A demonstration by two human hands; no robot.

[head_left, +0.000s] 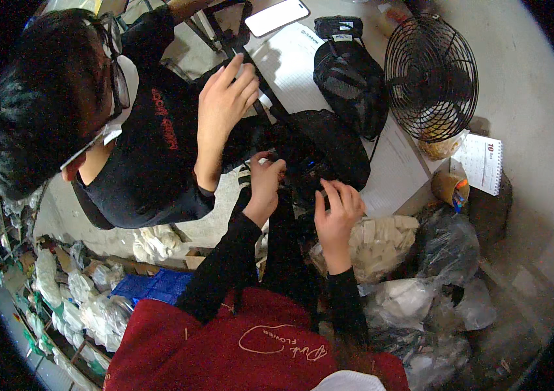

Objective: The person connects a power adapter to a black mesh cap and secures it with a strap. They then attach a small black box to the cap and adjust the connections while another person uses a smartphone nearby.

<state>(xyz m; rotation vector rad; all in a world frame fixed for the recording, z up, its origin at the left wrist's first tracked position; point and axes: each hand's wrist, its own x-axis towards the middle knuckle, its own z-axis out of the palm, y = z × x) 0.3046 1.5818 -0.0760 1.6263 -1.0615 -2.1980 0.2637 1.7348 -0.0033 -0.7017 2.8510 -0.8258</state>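
Note:
A black mesh bag (332, 146) lies at the table's near edge, in front of my two hands. My left hand (265, 188) is at its left side, thumb and fingers pinched together; what they hold is too dark to make out. To the right, my right hand (340, 218) is at the bag's near edge, its fingers bent and a little apart from the thumb. Small blue glints show in the dark fabric between the hands. Close by on the left, a co-worker in a black shirt (153, 156) raises a hand (225, 98) above the bag's far left side.
Beyond the bag lie a black pouch (350, 81), printed sheets (290, 65) and a phone (277, 17). A caged fan (431, 78), a desk calendar (479, 163) and a pen cup (450, 188) stand right. Plastic bags of pale pieces (381, 244) crowd my right side; a blue crate (153, 285) is left.

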